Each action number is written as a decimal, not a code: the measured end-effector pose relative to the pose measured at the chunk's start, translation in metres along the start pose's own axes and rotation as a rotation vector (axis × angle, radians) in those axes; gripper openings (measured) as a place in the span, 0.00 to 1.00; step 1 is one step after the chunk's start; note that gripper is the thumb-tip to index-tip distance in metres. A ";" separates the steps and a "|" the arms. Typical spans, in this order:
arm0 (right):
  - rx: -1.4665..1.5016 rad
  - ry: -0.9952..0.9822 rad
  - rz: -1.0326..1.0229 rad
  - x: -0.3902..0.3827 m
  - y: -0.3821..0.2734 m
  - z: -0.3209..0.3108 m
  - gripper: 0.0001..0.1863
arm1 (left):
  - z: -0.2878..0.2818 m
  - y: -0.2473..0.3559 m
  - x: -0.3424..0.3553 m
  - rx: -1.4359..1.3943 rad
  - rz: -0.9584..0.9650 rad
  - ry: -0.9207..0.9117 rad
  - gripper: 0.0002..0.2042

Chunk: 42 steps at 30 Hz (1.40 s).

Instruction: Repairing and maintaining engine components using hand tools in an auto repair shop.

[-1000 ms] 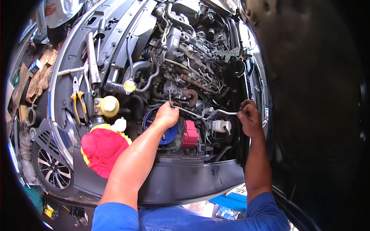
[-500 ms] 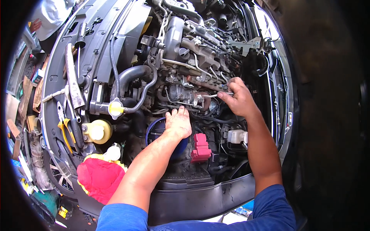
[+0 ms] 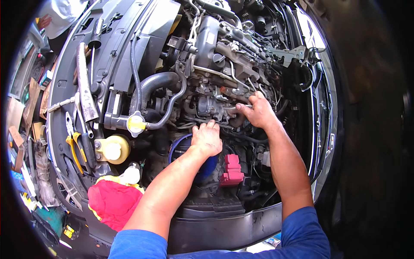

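Both hands are deep in the open engine bay, close together near its middle. The right hand (image 3: 258, 113) has come across from the right side of the bay, where it gripped a thin metal rod or pipe a second ago, and now sits on the engine block (image 3: 224, 64) with its fingers curled around a small metal fitting (image 3: 235, 113) low on the front of the engine; whether it truly clamps that part or only presses on it I cannot tell, as the fingertips are hidden. The left hand (image 3: 207, 138) has also crept up from over the blue round part (image 3: 202, 166) and now lies knuckles up, fingers bent and pushed in just beneath the same fitting, touching the hoses and wires there; nothing shows in its grasp. So the two hands, well apart a second ago, have closed in on one spot, which reads as the work moving from the side of the bay to that fitting, with the left hand steadying or feeling from below. Just below the hands is a red terminal cover (image 3: 230, 169). Toward the left edge of the bay stand a yellow-capped reservoir (image 3: 113, 149) and a black ribbed hose (image 3: 157, 82), and on the left rim lie yellow-handled pliers (image 3: 75, 149), with a red cloth (image 3: 114, 200) bunched at the near left corner
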State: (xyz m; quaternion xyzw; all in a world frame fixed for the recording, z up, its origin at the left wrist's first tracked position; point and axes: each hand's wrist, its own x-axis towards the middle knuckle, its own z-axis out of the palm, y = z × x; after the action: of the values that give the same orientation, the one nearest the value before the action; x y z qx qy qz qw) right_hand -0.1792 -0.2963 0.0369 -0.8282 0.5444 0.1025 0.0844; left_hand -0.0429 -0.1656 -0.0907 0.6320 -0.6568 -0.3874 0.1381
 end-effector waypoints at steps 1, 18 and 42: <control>-0.005 -0.005 0.013 0.001 0.001 0.002 0.30 | -0.003 -0.007 0.005 -0.066 0.000 0.002 0.23; 0.045 0.078 -0.050 0.001 0.030 0.005 0.27 | 0.019 -0.106 0.122 -0.278 -0.288 -0.283 0.45; 0.073 0.144 -0.087 0.001 0.032 0.018 0.24 | 0.051 -0.115 0.130 -0.312 -0.302 -0.102 0.23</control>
State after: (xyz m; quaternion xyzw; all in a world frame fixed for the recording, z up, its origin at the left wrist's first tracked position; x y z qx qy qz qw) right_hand -0.2097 -0.3054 0.0181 -0.8528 0.5158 0.0190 0.0794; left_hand -0.0148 -0.2584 -0.2435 0.6738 -0.4929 -0.5322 0.1410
